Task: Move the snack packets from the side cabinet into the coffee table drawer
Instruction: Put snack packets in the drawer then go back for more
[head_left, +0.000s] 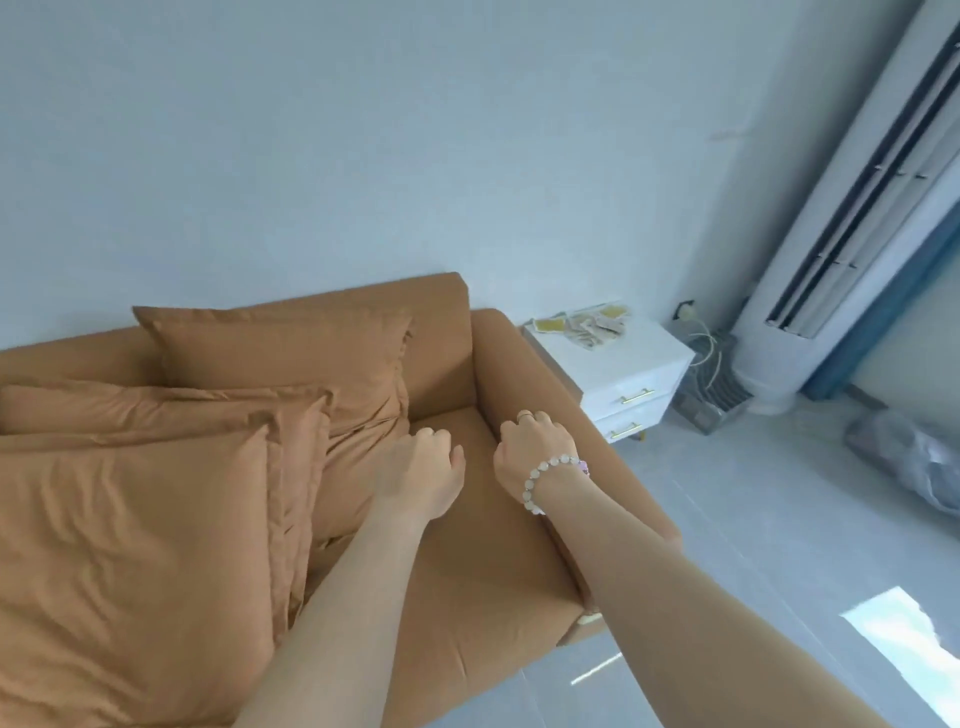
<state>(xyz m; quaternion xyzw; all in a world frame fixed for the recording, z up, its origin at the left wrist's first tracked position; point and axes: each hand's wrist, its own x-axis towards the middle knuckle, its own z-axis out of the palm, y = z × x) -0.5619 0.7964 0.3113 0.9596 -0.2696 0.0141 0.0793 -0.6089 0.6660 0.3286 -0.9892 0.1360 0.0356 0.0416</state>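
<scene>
Snack packets (587, 325) lie scattered on top of the white side cabinet (623, 364), just beside the sofa (467, 582)
Head view: left hand (423, 462) and right hand (535, 447) hover over the seat, well short of them, fingers loosely curled, holding nothing; best to step round the armrest and gather the flat packets together
</scene>
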